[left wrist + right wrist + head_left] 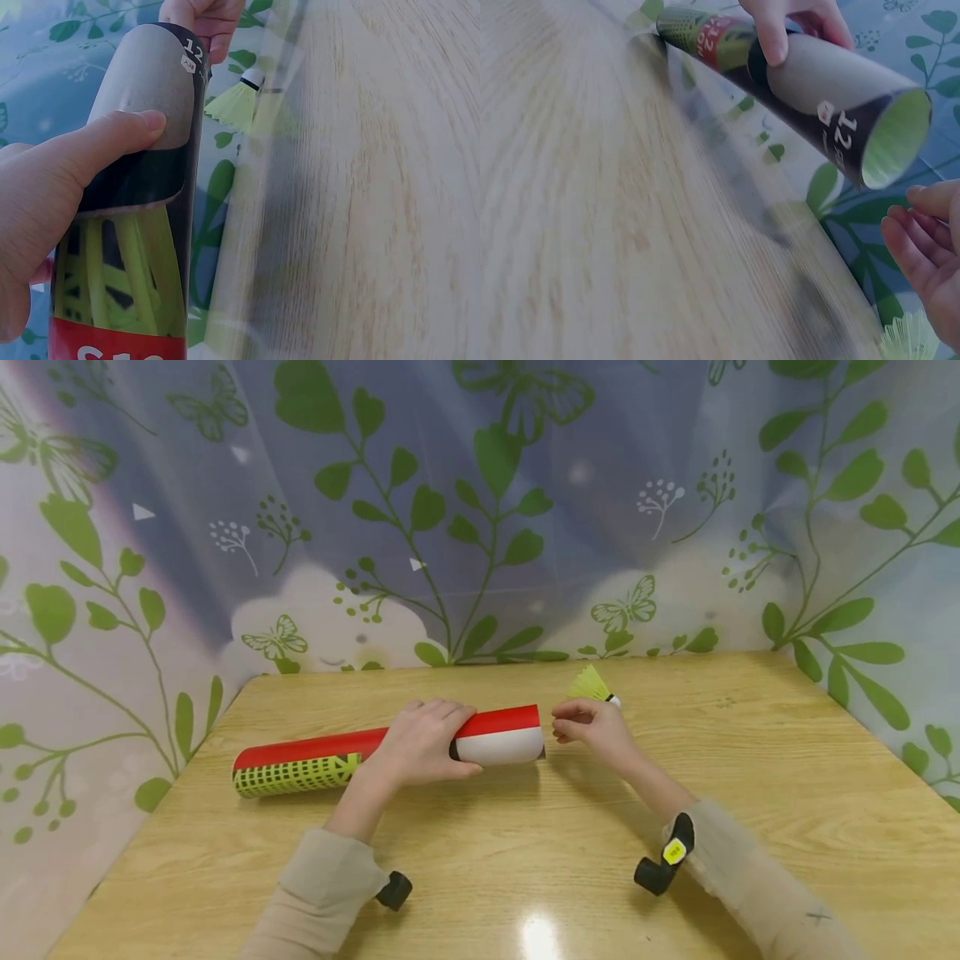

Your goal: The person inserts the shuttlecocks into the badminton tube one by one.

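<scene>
My left hand (423, 739) grips a long shuttlecock tube (498, 735) from above, its thumb along the near side. The tube, red with white and yellow-green print, lies crosswise in the head view. Its right end is uncovered, and pale green shows inside that mouth (896, 142) in the right wrist view. Just beyond this end is my right hand (596, 731), fingers loosely bent, nothing visible between thumb and fingertips. Behind it a yellow-green shuttlecock (588, 683) with a white tip lies on the table, partly covered by the hand in the head view.
The wooden table (480, 860) runs back to a curtain (420, 485) printed with leaves and butterflies. A black wrist camera (660, 868) is strapped over the right sleeve, another (395, 891) over the left.
</scene>
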The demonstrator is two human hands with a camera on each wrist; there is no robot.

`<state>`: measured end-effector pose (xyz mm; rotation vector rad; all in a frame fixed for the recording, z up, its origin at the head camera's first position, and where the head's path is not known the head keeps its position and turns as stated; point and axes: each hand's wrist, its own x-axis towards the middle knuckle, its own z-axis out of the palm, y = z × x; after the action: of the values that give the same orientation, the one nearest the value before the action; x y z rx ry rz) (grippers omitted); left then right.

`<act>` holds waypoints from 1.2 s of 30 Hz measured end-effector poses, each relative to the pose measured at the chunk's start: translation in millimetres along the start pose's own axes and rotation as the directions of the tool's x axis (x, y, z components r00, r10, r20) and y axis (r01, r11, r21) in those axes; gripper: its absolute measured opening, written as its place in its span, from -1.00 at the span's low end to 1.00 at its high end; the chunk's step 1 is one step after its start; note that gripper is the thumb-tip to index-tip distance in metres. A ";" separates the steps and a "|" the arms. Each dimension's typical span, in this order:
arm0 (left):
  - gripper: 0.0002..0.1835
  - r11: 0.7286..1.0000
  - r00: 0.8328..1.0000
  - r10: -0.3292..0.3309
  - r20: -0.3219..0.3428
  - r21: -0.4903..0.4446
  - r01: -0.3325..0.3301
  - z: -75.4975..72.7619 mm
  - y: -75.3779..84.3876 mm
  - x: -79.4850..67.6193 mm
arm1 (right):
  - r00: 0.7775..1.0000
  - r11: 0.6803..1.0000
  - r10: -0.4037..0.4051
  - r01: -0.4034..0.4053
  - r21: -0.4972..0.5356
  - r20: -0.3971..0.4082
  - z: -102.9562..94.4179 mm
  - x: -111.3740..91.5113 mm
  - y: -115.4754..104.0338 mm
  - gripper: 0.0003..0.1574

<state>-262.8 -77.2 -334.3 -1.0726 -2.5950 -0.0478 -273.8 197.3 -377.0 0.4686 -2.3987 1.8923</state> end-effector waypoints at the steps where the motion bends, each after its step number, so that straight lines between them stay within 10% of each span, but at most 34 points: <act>1: -0.23 1.000 1.000 -0.001 -0.001 -0.001 0.001 -0.1 -0.1 0.0 | 1.000 1.000 0.000 0.000 -0.014 -0.008 -3.3 0.1 1.1 -0.68; 20: -0.23 1.000 1.000 -0.012 0.011 -0.002 0.012 -4.0 -1.8 -3.7 | 0.990 0.951 0.057 -0.092 -0.296 -0.127 -60.1 29.3 14.1 -0.47; 36: -0.23 1.000 1.000 -0.003 0.008 0.027 0.003 -3.0 -3.6 -3.3 | 0.988 0.940 0.150 -0.132 -0.314 0.036 -74.5 57.5 33.7 -0.21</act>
<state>-262.3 -82.5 -332.2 -1.0612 -2.5967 -0.0094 -348.4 263.8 -377.1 0.3429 -2.7707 1.5184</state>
